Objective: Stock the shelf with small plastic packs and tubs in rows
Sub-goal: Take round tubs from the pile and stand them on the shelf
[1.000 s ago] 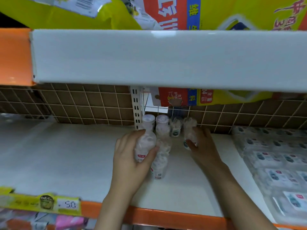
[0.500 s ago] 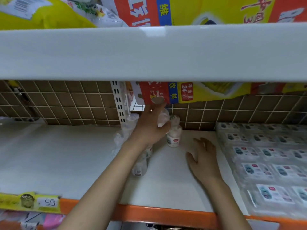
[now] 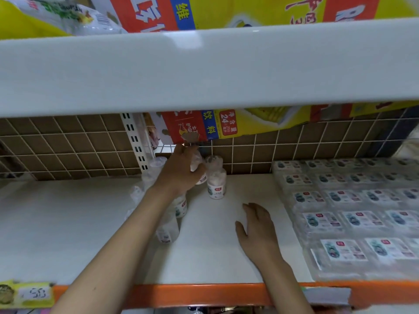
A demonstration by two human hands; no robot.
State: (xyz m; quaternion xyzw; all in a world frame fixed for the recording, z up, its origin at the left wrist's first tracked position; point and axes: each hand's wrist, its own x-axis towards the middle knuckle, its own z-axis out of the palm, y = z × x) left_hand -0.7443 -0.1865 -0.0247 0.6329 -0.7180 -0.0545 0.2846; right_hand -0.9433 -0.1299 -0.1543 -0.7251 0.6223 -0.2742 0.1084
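Standing at the back of the white shelf (image 3: 68,223), center of frame, a small tub (image 3: 196,165) is gripped by the left hand (image 3: 179,171); another tub (image 3: 216,181) stands beside. The right hand (image 3: 258,232) rests flat, fingers straight, holding nothing.

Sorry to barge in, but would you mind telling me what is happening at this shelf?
A person is stocking small plastic bottles on the white shelf. The left hand grips a bottle at the back by the grid wall, beside a standing bottle. The right hand lies open and empty over the shelf. Flat packs fill the right side.
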